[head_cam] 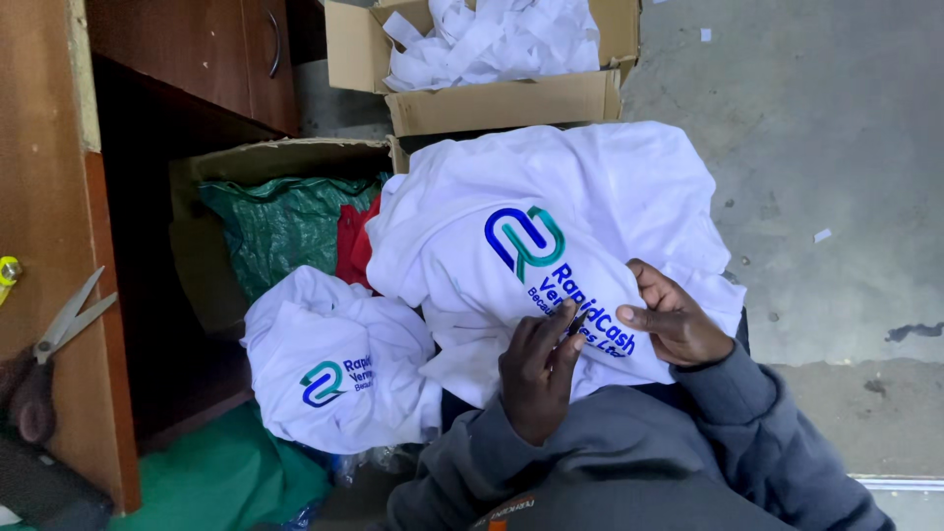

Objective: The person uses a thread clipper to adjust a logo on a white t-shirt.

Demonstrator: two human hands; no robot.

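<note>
Spread across the lap, white printed shirt (551, 246) logo-up — left hand (539, 372) and right hand (677, 320) both pinching narrowly at the lettering's edge, seemingly to work the print; second folded shirt (334, 364) parked beside, open cardboard box (501, 98) of white strips beyond.

Scissors (69, 320) on desk (39, 197); cardboard box (492, 98) of white strips (492, 39).
</note>
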